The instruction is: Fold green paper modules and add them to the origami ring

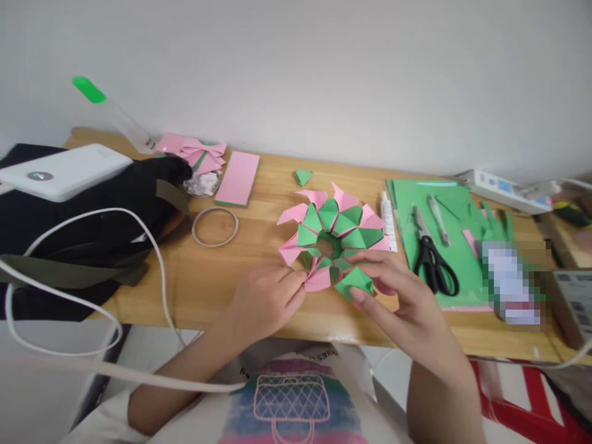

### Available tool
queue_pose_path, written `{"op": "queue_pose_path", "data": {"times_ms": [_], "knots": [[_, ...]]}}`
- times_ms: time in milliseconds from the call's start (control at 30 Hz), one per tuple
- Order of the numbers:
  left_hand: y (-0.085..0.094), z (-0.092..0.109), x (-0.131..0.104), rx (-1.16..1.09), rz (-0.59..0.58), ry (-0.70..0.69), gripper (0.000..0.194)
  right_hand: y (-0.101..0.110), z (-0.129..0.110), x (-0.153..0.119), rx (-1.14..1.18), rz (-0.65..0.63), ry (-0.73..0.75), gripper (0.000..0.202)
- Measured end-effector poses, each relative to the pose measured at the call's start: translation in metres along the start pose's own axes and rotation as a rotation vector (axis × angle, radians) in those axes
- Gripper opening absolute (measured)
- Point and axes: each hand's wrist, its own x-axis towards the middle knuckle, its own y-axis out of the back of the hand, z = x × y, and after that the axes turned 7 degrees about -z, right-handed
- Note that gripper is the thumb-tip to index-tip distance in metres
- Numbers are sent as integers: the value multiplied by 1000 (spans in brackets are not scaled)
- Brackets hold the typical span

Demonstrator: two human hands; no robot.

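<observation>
A ring of folded paper (354, 239), green on the inside with pink flared tips, rests on the wooden table in front of me. My left hand (271, 299) pinches a pink tip at the ring's near left side. With thumb and fingers, my right hand (398, 302) grips a green folded paper piece (354, 283) at the ring's near right edge. Whether that piece is joined to the ring I cannot tell. Another small green folded piece (304, 177) lies by itself behind the ring.
Black scissors (435, 265) and a pen-like tool (438, 219) lie on green sheets (407, 197) at right, beside a white tube (387, 222). A tape roll (215, 244), pink paper stack (238, 177) and black bag (83, 228) with a white power bank (69, 171) are left. A white cable (161, 290) hangs nearby.
</observation>
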Motion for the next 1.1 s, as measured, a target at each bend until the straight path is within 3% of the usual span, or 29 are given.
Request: {"op": "queue_pose_path", "data": {"times_ms": [100,200,300,433,533,667,867,1100], "knots": [[0,1,-2,5,12,-3,32,-2,1,-3,10,13,15,4],[1,2,-4,18,16,-22,33,-4,4,-7,31,36,-3,11],[2,3,-5,4,16,-18,31,-7,6,-12,45,73,-35,5],[5,4,-5,-29,7,1,26,-12,8,-16,51,196,-82,29],[5,6,-6,-47,-1,25,25,-15,9,-17,28,268,-97,33],[5,6,-7,-56,-6,27,24,-16,10,-16,19,256,-89,17],[3,6,-6,-62,5,28,20,-17,10,-16,40,261,-98,17],[5,7,-5,-33,1,10,23,-15,9,-21,66,230,-53,41]]}}
